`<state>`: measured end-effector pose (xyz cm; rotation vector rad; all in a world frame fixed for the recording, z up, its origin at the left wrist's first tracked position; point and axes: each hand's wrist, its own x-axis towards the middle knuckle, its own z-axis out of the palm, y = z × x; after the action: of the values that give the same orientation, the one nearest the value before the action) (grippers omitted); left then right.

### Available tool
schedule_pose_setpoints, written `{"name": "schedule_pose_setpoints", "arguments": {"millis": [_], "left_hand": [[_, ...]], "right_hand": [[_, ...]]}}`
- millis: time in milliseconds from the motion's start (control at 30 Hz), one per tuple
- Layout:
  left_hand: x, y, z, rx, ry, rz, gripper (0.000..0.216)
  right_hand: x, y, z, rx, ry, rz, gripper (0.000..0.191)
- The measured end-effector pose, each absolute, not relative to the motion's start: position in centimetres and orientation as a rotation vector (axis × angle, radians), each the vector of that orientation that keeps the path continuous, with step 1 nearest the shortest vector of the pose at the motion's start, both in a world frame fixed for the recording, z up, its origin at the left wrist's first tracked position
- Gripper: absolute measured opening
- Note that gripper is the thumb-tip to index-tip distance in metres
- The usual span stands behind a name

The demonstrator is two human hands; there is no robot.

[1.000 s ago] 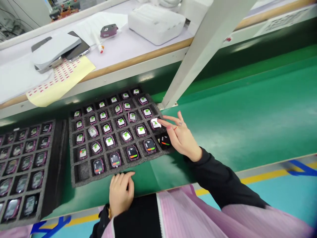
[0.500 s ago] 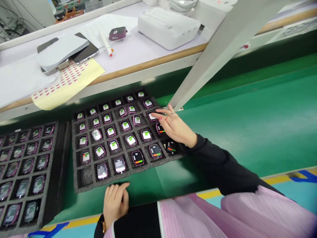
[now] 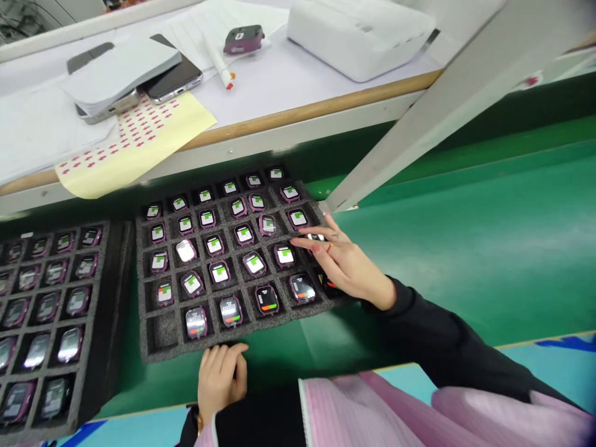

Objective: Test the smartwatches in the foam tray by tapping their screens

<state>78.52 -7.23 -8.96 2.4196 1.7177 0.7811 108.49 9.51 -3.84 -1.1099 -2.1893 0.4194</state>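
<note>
Now on the line: charcoal foam tray (image 3: 149, 310), gridded in square cells | plum-pink smartwatches (image 3: 254, 263), screens flashing green and white | front-row black screen (image 3: 267, 300), red-and-green bars | bright green conveyor belt (image 3: 465, 261) | pale yellow sticker sheet (image 3: 135, 149), rows of red dashes | black sleeve (image 3: 433, 329) | pink pleated fabric (image 3: 354, 410)

My right hand (image 3: 347, 267) spread over watch (image 3: 314, 236) in foam tray (image 3: 161, 332); left hand (image 3: 221, 385) just below tray's front edge, holding nothing.
</note>
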Motion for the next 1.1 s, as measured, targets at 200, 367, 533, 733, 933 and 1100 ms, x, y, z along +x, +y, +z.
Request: {"name": "schedule_pose_setpoints", "arguments": {"millis": [200,367,533,733,933,1100], "left_hand": [[78.5,-7.1,-8.9,2.413,1.680,0.805,0.023],[78.5,-7.2,-8.9,2.395,1.664,0.820,0.022],[78.5,-7.2,-8.9,2.369,1.672,0.822,0.022],[78.6,-7.1,-8.8,2.365,1.678,0.826,0.021],[78.5,-7.2,-8.8,2.360,1.681,0.795,0.022],[78.5,-7.3,-8.9,2.345,1.676,0.807,0.021]], "right_hand": [[108.2,10.1,-4.2,-1.239,-2.138,0.336,0.041],[108.3,12.1,-4.9,-1.278,-2.135,0.238,0.046],[108.5,12.5,-5.1,-1.291,-2.166,0.226,0.050],[108.7,11.1,-3.7,-1.234,-2.100,0.287,0.044],[107.7,9.1,-3.6,-1.076,-2.195,0.411,0.038],[107.0,8.1,-4.0,-0.978,-2.235,0.421,0.038]]}}
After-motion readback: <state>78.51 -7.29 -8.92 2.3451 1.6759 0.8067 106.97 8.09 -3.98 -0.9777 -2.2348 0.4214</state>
